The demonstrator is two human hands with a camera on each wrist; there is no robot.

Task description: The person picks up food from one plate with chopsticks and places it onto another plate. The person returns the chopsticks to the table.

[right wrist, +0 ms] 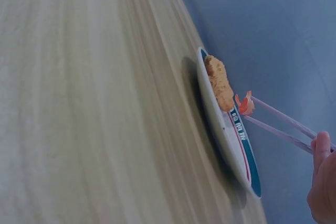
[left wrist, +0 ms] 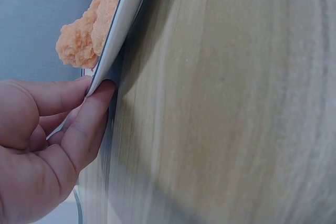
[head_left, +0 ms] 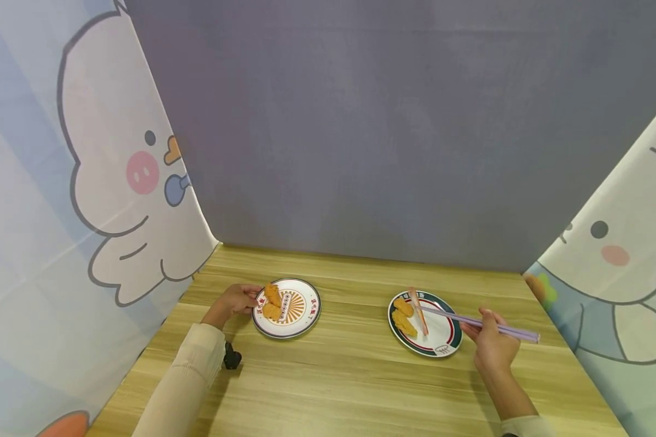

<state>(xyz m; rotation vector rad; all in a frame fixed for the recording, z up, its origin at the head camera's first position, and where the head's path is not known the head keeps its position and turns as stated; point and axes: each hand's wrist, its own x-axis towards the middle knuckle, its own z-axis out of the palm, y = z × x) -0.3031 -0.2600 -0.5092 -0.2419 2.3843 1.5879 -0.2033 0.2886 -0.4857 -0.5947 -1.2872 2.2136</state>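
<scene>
My left hand pinches the left rim of a white plate with a sunburst print, thumb on top and fingers beneath, as the left wrist view shows. Two fried chicken pieces lie on this plate's left side. On the right, my right hand grips a pair of pale purple chopsticks. Their tips are on either side of a long, orange-and-white shrimp, over a green-rimmed plate. Two more fried pieces sit left of the shrimp on that plate.
Both plates are on a wood-grain table, with a gap between them. A grey cloth wall rises behind, and cartoon-printed curtains flank both sides. A small black object is at the left wrist.
</scene>
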